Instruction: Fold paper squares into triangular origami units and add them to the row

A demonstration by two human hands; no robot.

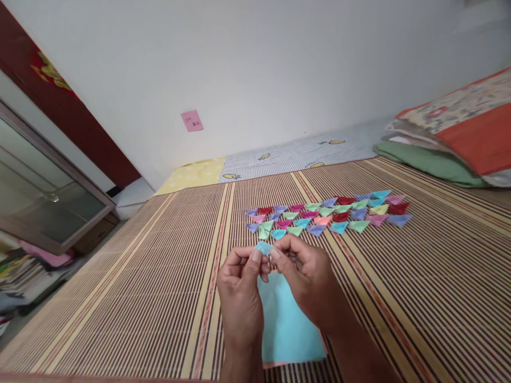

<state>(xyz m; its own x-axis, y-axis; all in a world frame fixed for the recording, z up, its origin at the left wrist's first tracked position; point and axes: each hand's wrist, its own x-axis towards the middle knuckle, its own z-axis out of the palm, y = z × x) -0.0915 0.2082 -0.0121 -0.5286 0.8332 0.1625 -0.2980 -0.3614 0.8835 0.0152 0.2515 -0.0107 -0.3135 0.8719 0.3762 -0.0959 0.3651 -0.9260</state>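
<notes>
A small piece of folded light-blue paper is pinched between both hands, just above the mat. My left hand grips its left side with thumb and fingers, and my right hand grips its right side. Under my wrists lies a stack of light-blue paper sheets, with a pinkish edge showing below. Past my fingertips, several folded paper boats in blue, green, pink, red and purple sit in rows. One green folded piece stands nearest my left fingers.
The striped bamboo mat covers the bed. Folded bedding is piled at the right. A checked cloth runs along the wall, where a pink note is stuck. A glass-fronted door stands at the left.
</notes>
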